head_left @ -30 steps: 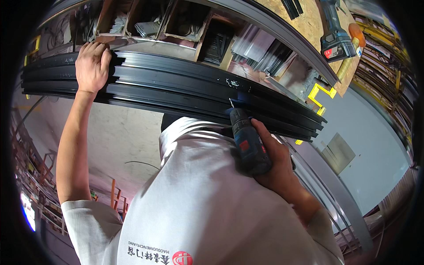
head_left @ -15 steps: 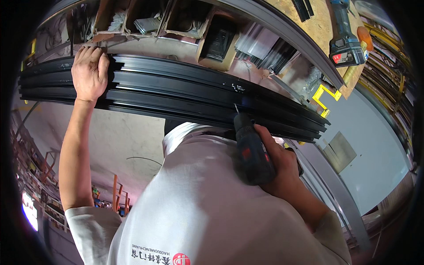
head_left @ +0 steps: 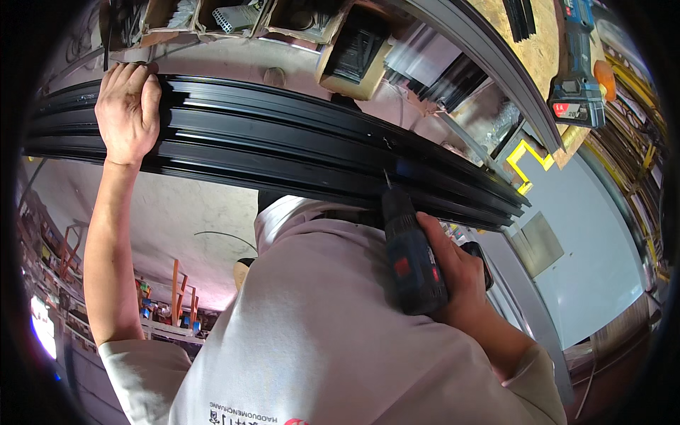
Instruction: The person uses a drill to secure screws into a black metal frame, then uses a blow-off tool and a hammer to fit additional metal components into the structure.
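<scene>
Fingers of the right hand curl tight around the grip of a dark blue cordless drill, pressed together, thumb side hidden behind the tool body. Drill sits near, right of centre, just above the person's light grey shirt. Its thin bit points up and away, tip touching the near edge of the black ribbed profile.

Profile is long, black, several parallel grooves, runs left to right across mid-frame, bent by the lens, right end dipping toward the lower right. It lies past the shirt, between the person and the far shelves.

Left hand rests flat on top of the profile at its left part, arm straight out from the lower left. Its fingers lie close together, draped over the far edge, palm down, not pinching anything.

Farther: cardboard boxes along the top, a tan box with a black insert just beyond the profile. Far right, a second cordless drill, blue with battery pack, lies on a chipboard surface. Grey panel at right, yellow bracket beside it. Concrete floor shows under the profile at left.
</scene>
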Tool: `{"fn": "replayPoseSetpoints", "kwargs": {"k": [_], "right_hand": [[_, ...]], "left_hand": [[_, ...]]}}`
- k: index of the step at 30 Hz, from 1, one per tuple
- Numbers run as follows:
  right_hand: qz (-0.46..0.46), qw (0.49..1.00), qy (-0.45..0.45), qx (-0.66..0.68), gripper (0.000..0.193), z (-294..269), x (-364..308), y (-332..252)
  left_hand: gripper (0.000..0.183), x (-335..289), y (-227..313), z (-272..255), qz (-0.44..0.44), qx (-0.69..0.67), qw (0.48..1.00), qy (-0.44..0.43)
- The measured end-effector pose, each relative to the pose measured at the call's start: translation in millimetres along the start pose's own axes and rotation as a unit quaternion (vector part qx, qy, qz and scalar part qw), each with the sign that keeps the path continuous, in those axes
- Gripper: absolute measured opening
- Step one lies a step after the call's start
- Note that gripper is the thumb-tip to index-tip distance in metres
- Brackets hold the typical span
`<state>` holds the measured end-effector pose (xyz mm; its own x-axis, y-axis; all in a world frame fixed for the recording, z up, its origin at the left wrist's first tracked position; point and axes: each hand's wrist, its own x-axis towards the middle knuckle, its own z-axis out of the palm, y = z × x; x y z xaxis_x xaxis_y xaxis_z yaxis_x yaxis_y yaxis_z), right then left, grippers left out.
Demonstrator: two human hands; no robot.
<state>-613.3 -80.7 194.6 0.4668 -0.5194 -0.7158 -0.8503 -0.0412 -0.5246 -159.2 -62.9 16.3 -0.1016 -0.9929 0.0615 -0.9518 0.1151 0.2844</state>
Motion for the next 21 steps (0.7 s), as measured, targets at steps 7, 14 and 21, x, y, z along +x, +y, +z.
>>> {"fn": "replayPoseSetpoints", "kwargs": {"k": [7, 14, 21], "right_hand": [[-0.010, 1.000, -0.008, -0.010, 0.082, -4.3, 5.8, 2.0], [-0.023, 0.999, -0.011, -0.020, 0.081, -7.1, 7.9, 2.0], [-0.017, 0.999, -0.012, -0.030, 0.082, -8.8, 7.4, -0.7]], "left_hand": [[0.021, -0.9, -1.2, -0.1, -0.002, -0.008, 1.000, -0.001], [0.019, -0.1, -1.5, 0.7, 0.004, -0.001, 1.000, 0.001], [0.017, 2.2, 2.2, 1.0, 0.002, -0.002, 1.000, 0.021]]}}
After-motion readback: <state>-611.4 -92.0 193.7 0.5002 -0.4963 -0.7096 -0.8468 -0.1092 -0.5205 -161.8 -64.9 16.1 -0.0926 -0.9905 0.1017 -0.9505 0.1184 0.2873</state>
